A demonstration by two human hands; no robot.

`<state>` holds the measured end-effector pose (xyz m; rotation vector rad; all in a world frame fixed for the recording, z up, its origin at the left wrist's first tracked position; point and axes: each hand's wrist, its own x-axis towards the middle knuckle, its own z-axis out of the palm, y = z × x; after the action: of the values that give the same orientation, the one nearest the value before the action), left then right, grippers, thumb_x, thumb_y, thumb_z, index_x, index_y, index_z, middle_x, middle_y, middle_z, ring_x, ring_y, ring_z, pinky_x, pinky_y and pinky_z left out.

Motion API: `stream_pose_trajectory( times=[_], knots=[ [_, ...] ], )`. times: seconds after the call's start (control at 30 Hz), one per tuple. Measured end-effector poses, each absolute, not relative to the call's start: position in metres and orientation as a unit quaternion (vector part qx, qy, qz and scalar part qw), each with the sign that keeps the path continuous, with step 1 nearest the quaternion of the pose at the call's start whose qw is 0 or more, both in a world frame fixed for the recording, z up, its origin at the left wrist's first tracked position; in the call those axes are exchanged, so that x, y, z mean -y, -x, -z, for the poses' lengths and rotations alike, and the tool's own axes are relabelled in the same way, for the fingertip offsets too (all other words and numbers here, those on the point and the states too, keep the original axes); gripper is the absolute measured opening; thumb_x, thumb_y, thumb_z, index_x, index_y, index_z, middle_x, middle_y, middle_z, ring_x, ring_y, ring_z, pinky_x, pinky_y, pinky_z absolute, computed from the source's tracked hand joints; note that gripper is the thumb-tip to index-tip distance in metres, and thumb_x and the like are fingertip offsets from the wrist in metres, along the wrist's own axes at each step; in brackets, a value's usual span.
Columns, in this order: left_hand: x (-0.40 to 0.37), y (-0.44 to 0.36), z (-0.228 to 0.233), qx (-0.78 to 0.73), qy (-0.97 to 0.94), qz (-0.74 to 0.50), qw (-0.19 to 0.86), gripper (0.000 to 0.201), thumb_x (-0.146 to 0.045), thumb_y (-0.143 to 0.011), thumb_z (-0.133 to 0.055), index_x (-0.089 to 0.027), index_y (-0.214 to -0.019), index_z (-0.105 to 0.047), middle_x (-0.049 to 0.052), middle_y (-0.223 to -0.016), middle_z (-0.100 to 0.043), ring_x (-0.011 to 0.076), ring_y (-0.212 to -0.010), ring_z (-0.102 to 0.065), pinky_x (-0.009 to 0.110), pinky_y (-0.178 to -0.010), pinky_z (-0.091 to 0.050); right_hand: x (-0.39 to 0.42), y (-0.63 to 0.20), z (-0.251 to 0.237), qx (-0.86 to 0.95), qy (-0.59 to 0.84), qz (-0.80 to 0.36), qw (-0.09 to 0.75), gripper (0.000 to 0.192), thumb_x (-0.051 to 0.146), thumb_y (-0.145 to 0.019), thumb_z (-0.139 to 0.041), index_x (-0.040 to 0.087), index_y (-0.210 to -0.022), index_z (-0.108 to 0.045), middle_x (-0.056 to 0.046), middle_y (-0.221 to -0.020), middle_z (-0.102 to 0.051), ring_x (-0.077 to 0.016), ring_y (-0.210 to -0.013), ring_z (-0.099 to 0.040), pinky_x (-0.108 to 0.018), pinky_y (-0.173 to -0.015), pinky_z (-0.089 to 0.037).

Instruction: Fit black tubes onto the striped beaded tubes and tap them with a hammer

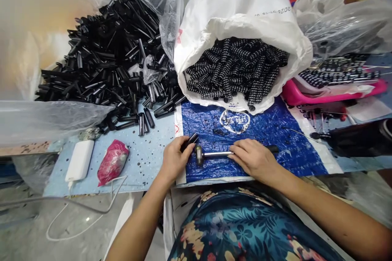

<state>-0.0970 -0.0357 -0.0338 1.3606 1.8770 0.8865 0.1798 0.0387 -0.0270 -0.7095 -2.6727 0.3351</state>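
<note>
My left hand (pixel 175 158) is closed around a small black plastic tube (pixel 190 140) at the left edge of a blue woven sheet (pixel 269 134). My right hand (pixel 254 158) lies over the handle of a small metal hammer (pixel 211 154), whose head points toward the left hand. The hammer rests flat on the blue sheet, and its black grip sticks out past my right fingers. A big pile of black plastic tubes (pixel 110 57) lies to the far left. A white sack (pixel 241 12) holding black pieces with white dots (pixel 235 69) stands just behind the sheet.
A white power bank (pixel 80 160) with a cable and a pink crumpled packet (pixel 112 161) lie on the light blue tabletop at left. A pink tray (pixel 330 89) with dotted pieces sits at right. Clear plastic bags (pixel 346 20) crowd the back right.
</note>
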Motion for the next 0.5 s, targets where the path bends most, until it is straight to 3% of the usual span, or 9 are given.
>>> stream_pose_trajectory(
  times=[0.13,0.2,0.33,0.5],
  knots=[
    [0.029,0.115,0.038,-0.725,-0.529,-0.221,0.382,0.026,-0.039,-0.075,-0.076,-0.019,-0.091,-0.072,0.003,-0.077,-0.064,0.0156,-0.069,-0.054,0.029,-0.064,-0.037,-0.041,-0.171,0.02,0.904,0.267,-0.154,0.296,0.018,0.013,-0.098,-0.052,0.01,-0.114,-0.058,-0.01,-0.094,-0.062,-0.0192,-0.084,-0.059,-0.031,-0.077,-0.05],
    [0.025,0.116,0.04,-0.715,-0.518,-0.218,0.415,0.028,-0.041,-0.072,-0.078,-0.018,-0.085,-0.07,0.001,-0.067,-0.058,0.0136,-0.061,-0.049,0.029,-0.058,-0.032,-0.043,-0.164,0.019,0.904,0.271,-0.148,0.296,0.019,0.014,-0.099,-0.05,0.009,-0.115,-0.059,-0.009,-0.088,-0.06,-0.0176,-0.077,-0.058,-0.03,-0.072,-0.049],
    [0.019,0.118,0.041,-0.703,-0.511,-0.235,0.435,0.029,-0.04,-0.07,-0.079,-0.018,-0.079,-0.062,0.0,-0.063,-0.054,0.0119,-0.056,-0.044,0.028,-0.054,-0.029,-0.046,-0.153,0.015,0.933,0.279,-0.08,0.213,0.014,0.021,-0.101,-0.051,0.013,-0.105,-0.063,-0.006,-0.079,-0.058,-0.0164,-0.066,-0.054,-0.03,-0.06,-0.044],
    [0.01,0.124,0.041,-0.692,-0.509,-0.212,0.466,0.035,-0.038,-0.063,-0.083,-0.018,-0.075,-0.058,0.0,-0.064,-0.054,0.0124,-0.058,-0.044,0.028,-0.054,-0.029,-0.037,-0.145,0.006,0.909,0.168,-0.187,0.333,0.022,0.015,-0.1,-0.046,0.009,-0.119,-0.054,-0.01,-0.091,-0.061,-0.0178,-0.079,-0.057,-0.03,-0.071,-0.048]
  ],
)
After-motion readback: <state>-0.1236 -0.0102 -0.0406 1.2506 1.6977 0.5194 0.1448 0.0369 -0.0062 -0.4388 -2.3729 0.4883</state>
